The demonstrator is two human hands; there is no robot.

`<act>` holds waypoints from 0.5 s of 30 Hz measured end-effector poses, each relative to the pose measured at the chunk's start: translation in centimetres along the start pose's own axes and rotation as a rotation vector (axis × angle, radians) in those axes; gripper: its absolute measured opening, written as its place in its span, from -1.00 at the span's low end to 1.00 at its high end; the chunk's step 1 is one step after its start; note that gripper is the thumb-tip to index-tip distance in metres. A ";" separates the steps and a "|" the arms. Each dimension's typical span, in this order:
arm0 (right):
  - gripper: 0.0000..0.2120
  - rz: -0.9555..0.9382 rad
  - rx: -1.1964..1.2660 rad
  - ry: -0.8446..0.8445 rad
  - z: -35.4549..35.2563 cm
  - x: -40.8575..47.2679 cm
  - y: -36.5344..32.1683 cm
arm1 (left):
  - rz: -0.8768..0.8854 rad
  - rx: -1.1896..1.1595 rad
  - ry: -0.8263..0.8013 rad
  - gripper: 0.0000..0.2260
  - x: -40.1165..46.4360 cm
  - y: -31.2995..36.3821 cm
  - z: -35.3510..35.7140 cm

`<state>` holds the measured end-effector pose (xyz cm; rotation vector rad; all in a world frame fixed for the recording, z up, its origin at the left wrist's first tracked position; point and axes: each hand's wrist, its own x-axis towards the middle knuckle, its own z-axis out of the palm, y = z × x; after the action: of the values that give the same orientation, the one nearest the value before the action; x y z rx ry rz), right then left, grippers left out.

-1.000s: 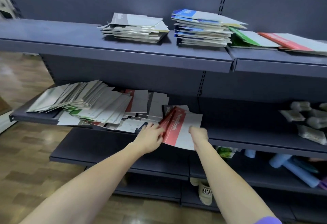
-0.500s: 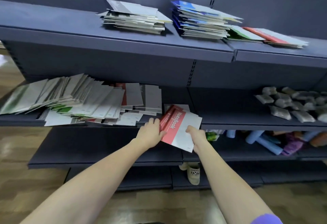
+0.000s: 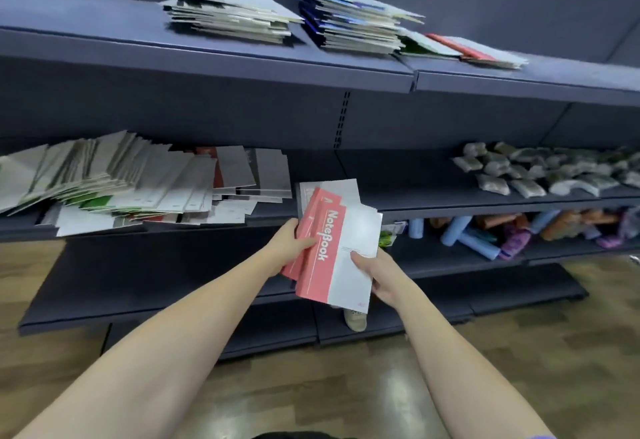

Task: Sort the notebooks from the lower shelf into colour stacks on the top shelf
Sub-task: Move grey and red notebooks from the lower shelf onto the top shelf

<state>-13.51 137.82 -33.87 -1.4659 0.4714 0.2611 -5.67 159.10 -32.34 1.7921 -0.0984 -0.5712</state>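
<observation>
Both hands grip the red notebooks [image 3: 323, 255]: left hand [image 3: 289, 248] pinching the spine edge, right hand [image 3: 375, 274] underneath. I'd square them before lifting to the red stack [image 3: 478, 52] above.

From here I can't see how many red notebooks [image 3: 332, 248] I'm holding; the top one hides those beneath, and my left hand's [image 3: 289, 248] fingers vanish behind them. The fanned pile [image 3: 121, 182] on the lower shelf [image 3: 433, 196] runs off the left edge. The packets [image 3: 540, 168] at right are too blurred to identify, and the small print on the cover is unreadable.
</observation>
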 end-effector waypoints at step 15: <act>-0.74 -0.322 -0.078 0.313 -7.8 -4.4 -6.7 | 0.414 0.384 0.212 -0.88 -5.9 11.1 9.8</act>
<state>-15.50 129.89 -26.20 -1.6416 0.4701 -0.2114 -12.55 149.12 -21.93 2.1137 -0.4463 -0.0636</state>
